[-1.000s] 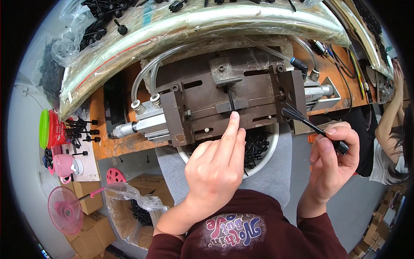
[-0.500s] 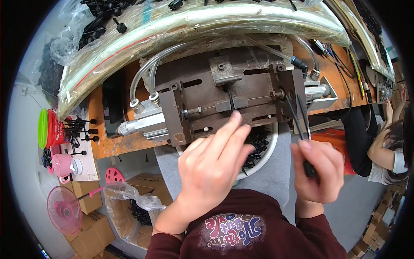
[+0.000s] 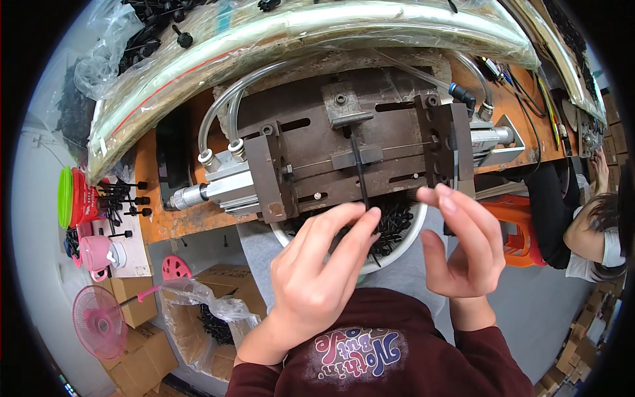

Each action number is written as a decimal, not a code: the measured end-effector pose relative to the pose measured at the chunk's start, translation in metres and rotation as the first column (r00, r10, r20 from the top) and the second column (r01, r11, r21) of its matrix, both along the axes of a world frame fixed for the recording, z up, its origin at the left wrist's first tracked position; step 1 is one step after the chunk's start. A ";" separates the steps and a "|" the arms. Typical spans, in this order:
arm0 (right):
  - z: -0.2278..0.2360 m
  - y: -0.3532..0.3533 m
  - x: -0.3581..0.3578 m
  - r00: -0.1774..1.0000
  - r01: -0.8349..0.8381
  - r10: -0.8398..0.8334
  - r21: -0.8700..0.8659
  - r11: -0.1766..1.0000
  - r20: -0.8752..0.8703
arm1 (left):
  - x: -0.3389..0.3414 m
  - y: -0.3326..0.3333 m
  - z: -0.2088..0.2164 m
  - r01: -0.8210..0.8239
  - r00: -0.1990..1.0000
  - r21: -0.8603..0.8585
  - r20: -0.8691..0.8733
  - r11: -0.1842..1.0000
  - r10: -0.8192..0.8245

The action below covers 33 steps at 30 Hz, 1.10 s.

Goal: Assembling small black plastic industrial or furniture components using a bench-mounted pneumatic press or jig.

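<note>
My left hand (image 3: 324,264) is closed, its thumb and fingertips pinching the lower end of a thin black rod (image 3: 360,173). The rod runs up through the small central block of a dark metal clamping fixture (image 3: 311,142), under a bolted bracket (image 3: 340,106). To the right, my right hand (image 3: 466,241) is raised near the fixture's right upright, thumb and index finger apart. A narrow grey strip and a dark piece show behind its fingers; they look like the tweezers, mostly hidden. Beneath the fixture, a white bowl (image 3: 380,268) on my lap holds many black parts.
Air cylinders (image 3: 231,192) with clear hoses flank the fixture on a wooden bench (image 3: 149,218). A plastic-wrapped tray edge (image 3: 297,30) curves behind. At left stand a pink fan (image 3: 99,321) and a plastic-lined carton (image 3: 178,317). Another person (image 3: 585,231) sits at far right.
My left hand has drawn back toward me and now grips the rod, which reaches farther out toward me. My right hand's thumb and index finger have spread; the tweezers are now mostly hidden.
</note>
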State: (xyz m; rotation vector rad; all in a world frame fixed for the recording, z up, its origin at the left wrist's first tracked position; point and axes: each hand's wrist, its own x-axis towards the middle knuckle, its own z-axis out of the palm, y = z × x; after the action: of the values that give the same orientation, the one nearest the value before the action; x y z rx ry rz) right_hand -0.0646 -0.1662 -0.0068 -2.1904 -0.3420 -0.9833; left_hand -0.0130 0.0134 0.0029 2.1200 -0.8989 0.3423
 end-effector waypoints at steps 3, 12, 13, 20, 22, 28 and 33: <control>0.007 0.000 -0.003 0.999 -0.015 0.015 -0.001 1.000 -0.040 | 0.006 -0.005 -0.010 -0.022 0.995 0.126 0.103 0.992 0.010; -0.002 0.004 -0.005 0.993 -0.118 0.114 0.264 0.957 0.029 | 0.015 -0.012 0.000 -0.053 0.993 0.287 0.116 0.956 0.020; 0.005 0.001 -0.008 0.993 -0.101 0.112 0.229 0.968 -0.034 | 0.014 -0.011 0.000 -0.058 0.994 0.292 0.110 0.954 0.027; 0.014 -0.002 -0.005 0.985 -0.033 0.031 -0.011 0.999 -0.167 | 0.014 -0.010 -0.002 -0.055 0.996 0.258 0.084 0.965 0.034; 0.016 -0.002 -0.001 0.984 -0.052 0.029 -0.129 0.990 -0.175 | 0.015 -0.009 -0.004 -0.052 0.996 0.238 0.087 0.970 0.032; 0.014 0.002 0.010 0.976 -0.121 0.086 -0.173 0.977 -0.201 | 0.013 0.011 -0.003 0.048 0.999 0.206 0.005 0.977 -0.051; 0.012 0.007 0.022 0.975 -0.143 0.084 -0.290 0.946 -0.205 | 0.010 0.009 -0.004 0.022 0.999 0.136 -0.049 0.990 -0.015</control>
State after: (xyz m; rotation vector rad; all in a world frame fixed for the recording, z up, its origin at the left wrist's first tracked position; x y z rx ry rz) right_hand -0.0425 -0.1593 0.0049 -2.4870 -0.5541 -0.6849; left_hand -0.0030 0.0227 -0.0011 2.2339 -0.9370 0.2246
